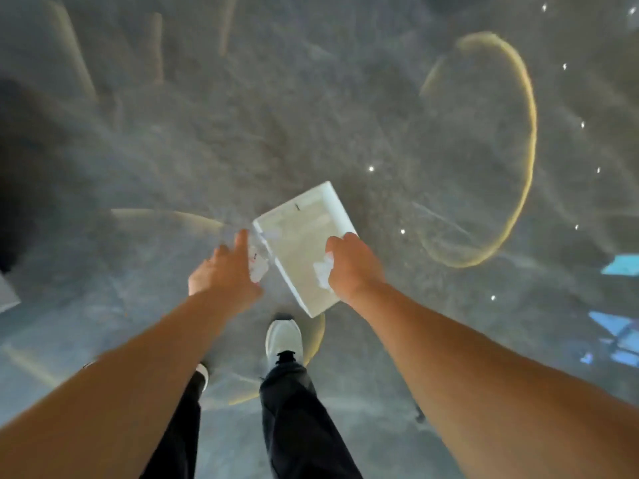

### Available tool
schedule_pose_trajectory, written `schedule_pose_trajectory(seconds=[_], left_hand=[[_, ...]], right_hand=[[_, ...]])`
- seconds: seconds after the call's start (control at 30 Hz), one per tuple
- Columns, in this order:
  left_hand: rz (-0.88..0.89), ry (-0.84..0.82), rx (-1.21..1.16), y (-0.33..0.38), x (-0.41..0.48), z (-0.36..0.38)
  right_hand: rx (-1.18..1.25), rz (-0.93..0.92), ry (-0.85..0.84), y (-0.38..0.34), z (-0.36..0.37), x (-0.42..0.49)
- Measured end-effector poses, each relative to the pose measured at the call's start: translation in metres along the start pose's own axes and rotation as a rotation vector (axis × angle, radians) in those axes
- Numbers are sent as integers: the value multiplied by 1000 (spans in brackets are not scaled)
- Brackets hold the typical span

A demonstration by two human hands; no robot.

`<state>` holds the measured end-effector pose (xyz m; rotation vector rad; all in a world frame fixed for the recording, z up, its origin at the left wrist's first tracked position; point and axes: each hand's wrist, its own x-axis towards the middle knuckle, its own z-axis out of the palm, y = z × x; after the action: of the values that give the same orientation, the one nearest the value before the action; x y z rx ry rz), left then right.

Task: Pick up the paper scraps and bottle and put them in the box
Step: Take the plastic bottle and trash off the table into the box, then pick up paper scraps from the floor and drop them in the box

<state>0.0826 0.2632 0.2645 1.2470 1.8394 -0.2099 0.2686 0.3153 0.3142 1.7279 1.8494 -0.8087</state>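
Observation:
A white rectangular box [304,250] is held tilted above the floor in front of me. My right hand [352,264] grips its right edge and presses a crumpled white paper scrap [323,271] against the top. At the box's left edge, my left hand [224,267] is wrapped around a clear plastic bottle [256,247], which is blurred. Another white scrap [258,271] shows by the left palm, and a small pale scrap [273,233] lies at the box's near-left corner.
I stand on a grey polished floor [207,150] with curved brass inlay lines [529,140] and bright light spots. My dark trousers and white shoe [284,340] are below the box. Blue reflections [619,337] lie at the right, and a grey object's corner [7,292] at the left edge.

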Motion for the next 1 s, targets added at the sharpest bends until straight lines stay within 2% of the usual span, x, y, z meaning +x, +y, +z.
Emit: schedule_pose_trajectory(seconds=[0.1,0.23,0.47,0.57,0.67,0.73,0.8,0.87,1.0], left_hand=[[5,-100,15,66,15,37],[-56,-121,-24,114,51,69],[-159,-34,-25,112,119,110],[-215,-63,-55,102,138,122],[-223,-60,-24,96,138,121],[-163,-19,36,92,131,109],[-80,-52,183,87,121,90],[86,-96,452,81,107,66],[415,-68,860,80,75,19]], right_hand=[[127,84,4,61,13,3],[342,184,53,105,46,17],[627,301,66,112,115,64],[749,352,93,104,132,82],[756,353,114,99,133,82],[717,370,101,98,127,69],[686,413,64,96,119,51],[689,448,15,93,106,35],[746,528,13,76,80,4]])
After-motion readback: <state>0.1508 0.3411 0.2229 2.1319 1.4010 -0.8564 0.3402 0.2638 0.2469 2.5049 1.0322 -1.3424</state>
